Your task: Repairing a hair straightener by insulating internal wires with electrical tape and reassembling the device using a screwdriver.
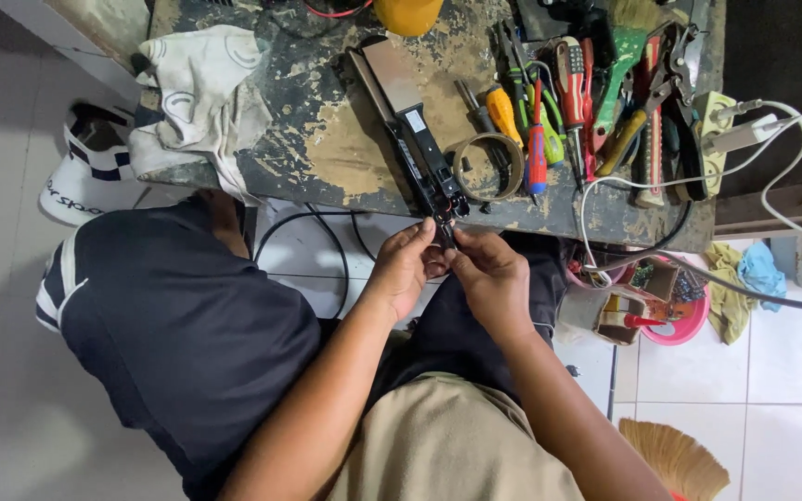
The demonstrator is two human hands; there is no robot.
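Hands are pinched together at the near edge of the worn surface (pixel 327 148): left hand (pixel 404 264) and right hand (pixel 489 278) both closed on the end of a long black device (pixel 420 153). Small parts are held in a pink basket (pixel 675 320) on the tiled floor (pixel 772 371) beside the right arm.

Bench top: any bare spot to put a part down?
Free: the worn patch between the white cloth and the long black device. Crowded: the right side, piled with screwdrivers and pliers. Both hands work the device's end at the near edge.
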